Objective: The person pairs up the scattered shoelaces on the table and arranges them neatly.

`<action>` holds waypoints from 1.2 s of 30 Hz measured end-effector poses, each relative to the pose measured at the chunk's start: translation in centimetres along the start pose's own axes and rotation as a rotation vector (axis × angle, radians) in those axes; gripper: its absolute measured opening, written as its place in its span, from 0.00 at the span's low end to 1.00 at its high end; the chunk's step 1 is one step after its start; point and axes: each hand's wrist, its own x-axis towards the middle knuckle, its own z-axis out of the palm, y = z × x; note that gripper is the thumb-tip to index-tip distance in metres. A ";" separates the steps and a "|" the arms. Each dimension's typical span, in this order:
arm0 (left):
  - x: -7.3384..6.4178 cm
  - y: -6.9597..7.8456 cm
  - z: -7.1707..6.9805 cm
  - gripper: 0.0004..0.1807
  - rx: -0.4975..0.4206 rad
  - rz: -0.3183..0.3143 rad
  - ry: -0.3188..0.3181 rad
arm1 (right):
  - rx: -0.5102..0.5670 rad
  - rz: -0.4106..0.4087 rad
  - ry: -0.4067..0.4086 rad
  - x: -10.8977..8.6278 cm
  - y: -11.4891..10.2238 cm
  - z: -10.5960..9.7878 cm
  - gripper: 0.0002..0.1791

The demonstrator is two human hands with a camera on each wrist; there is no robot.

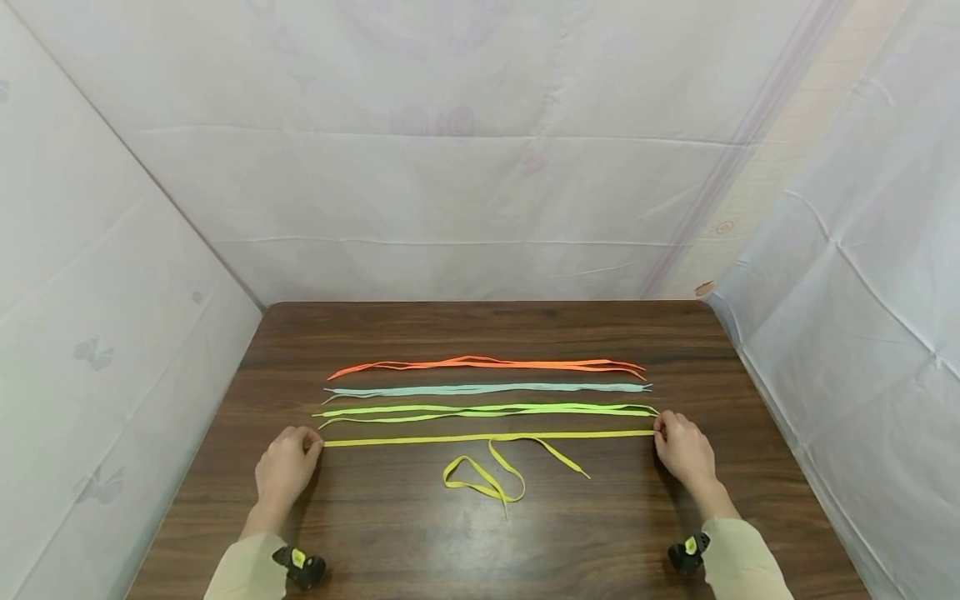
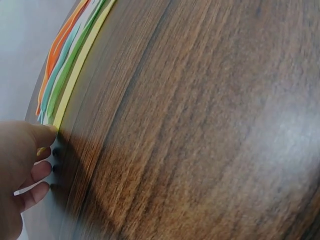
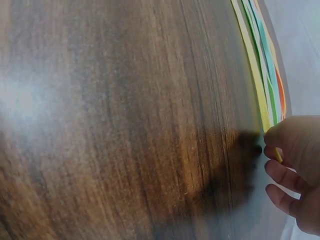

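A yellow shoelace (image 1: 420, 440) runs straight across the table between my two hands. My left hand (image 1: 287, 467) pinches its left end between thumb and finger, and my right hand (image 1: 684, 447) pinches the right end. In the left wrist view the yellow lace (image 2: 80, 65) leads away from the thumb tip. The right wrist view shows the lace (image 3: 254, 70) stretching up from the fingers, with a short bit poking out below them. Near the middle, a second yellow length (image 1: 480, 477) lies loosely looped with a loose tip; another yellow tail (image 1: 558, 455) slants right.
Beyond the yellow lace lie green laces (image 1: 480, 410), light blue laces (image 1: 480, 389) and orange laces (image 1: 480, 363), in rows roughly parallel to it. The brown wooden table (image 1: 390, 542) meets pale sheets at the back and on both sides.
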 end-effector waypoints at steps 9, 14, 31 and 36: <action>-0.4 -0.4 0.0 0.03 0.000 0.037 0.020 | -0.014 -0.012 -0.012 -0.5 -0.3 -0.4 0.05; -0.4 -0.4 0.0 0.03 0.004 0.044 0.041 | -0.020 -0.038 0.034 -0.5 -0.4 -0.1 0.05; -1.4 1.0 -0.9 0.09 -0.024 0.138 0.036 | -0.002 -0.089 0.027 -0.9 -1.8 -0.3 0.09; -1.6 2.8 -0.7 0.12 -0.038 0.207 0.052 | -0.009 -0.158 0.086 -1.0 -3.3 0.0 0.11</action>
